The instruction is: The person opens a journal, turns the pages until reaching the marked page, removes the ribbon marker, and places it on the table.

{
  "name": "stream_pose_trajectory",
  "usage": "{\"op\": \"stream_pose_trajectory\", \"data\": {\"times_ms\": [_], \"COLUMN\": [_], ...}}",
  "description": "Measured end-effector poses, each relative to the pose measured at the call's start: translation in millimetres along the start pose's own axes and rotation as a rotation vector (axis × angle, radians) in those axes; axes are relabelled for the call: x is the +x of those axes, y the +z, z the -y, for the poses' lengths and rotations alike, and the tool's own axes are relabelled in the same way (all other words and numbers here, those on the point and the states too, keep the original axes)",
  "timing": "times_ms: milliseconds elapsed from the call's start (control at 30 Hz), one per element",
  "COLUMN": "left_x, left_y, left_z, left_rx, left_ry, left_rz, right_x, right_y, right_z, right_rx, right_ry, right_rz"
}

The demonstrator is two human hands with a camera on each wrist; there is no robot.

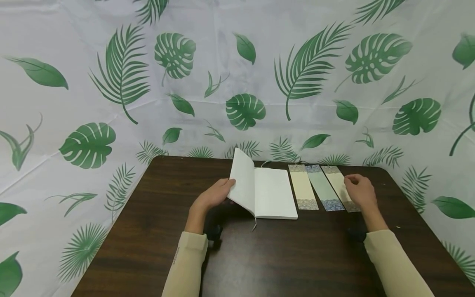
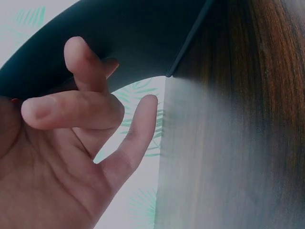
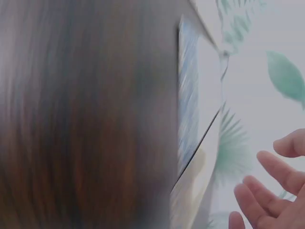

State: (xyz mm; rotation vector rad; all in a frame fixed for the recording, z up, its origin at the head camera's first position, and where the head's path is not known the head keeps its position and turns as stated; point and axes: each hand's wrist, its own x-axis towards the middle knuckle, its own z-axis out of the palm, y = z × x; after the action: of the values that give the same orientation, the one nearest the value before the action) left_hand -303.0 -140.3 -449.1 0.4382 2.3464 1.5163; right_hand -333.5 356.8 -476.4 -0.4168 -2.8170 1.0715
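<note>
Dark wooden table (image 1: 148, 231) fills the lower frame, leaf-print sheet (image 1: 89, 82) hung behind it. Centre stage, the open notebook (image 1: 272, 194) lies flat on its right half, while its left cover and pages stand up, propped by the left hand (image 1: 213, 196); from the left wrist view those fingers (image 2: 71, 112) are curled loosely under the dark cover, thumb across. Just right of the notebook sit three bookmarks side by side: cream bookmark (image 1: 303, 187), green bookmark (image 1: 323, 189), and a beige bookmark (image 1: 337, 183), long axes running away from the person. The right hand (image 1: 360, 192) hovers over the beige one, fingers relaxed and slightly apart, gripping nothing I can see. That strip lies directly beneath its fingertips, so the right hand is plainly the nearer.
</note>
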Motion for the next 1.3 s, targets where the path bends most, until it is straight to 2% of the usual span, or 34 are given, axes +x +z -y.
{"op": "stream_pose_trajectory", "data": {"times_ms": [200, 433, 633, 767, 867, 933, 1133, 1300], "left_x": [1.5, -0.6, -4.1, -0.5, 0.6, 0.1, -0.1, -0.9], "left_y": [1.0, 1.6, 1.4, 2.0, 2.2, 2.6, 4.3, 3.2], "left_z": [-1.2, -4.9, -4.9, -4.0, -4.5, -5.0, -6.7, -7.1], "left_rx": [-0.019, 0.021, 0.031, 0.025, 0.020, 0.018, 0.032, 0.028], "left_ry": [0.012, -0.008, -0.017, -0.001, -0.005, -0.013, -0.028, -0.032], "left_rz": [0.016, 0.006, -0.006, -0.005, -0.006, -0.010, -0.023, -0.024], "right_x": [-16.9, -42.1, -65.8, -79.2, -88.2, -93.2, -104.1, -109.8], "right_y": [20.1, 53.0, 79.1, 99.6, 117.3, 127.4, 141.4, 135.4], "right_z": [34.4, 71.4, 99.9, 110.8, 118.5, 124.6, 144.9, 150.3], "right_rx": [0.004, 0.020, 0.014, -0.040, -0.125, -0.190, -0.325, -0.359], "right_ry": [-0.178, -0.280, -0.380, -0.516, -0.651, -0.701, -0.707, -0.709], "right_rz": [0.069, 0.157, 0.320, 0.416, 0.432, 0.427, 0.446, 0.509]}}
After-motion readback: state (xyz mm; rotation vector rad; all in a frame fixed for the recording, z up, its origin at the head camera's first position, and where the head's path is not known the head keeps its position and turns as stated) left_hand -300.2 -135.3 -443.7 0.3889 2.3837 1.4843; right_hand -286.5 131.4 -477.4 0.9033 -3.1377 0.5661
